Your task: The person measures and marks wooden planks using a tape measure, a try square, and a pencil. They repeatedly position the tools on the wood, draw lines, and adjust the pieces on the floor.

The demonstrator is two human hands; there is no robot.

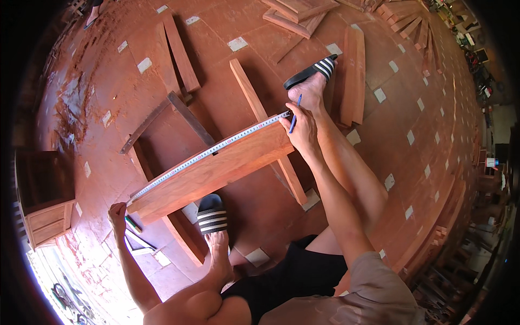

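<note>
A thick reddish wooden board (216, 170) lies slantwise before me. Stretched along its far edge is a white tape measure (197, 157). At the board's left end my left hand (117, 215) is closed on one end of the tape; its case does not show clearly. My right hand (303, 131) is closed around a blue pen (293, 123) at the board's right end, its fingers against the tape's other end. Two wooden bars, a right one (252, 92) and a left one (183, 238), run beneath the board.
Past the board lies an angled wooden piece (187, 116) beside two upright-looking planks (179, 54). More timber (353, 76) rests beyond my right foot, with a stack (298, 13) at the far side. A wooden cabinet (46, 216) stands left. My sandalled feet flank the board on the tiled floor.
</note>
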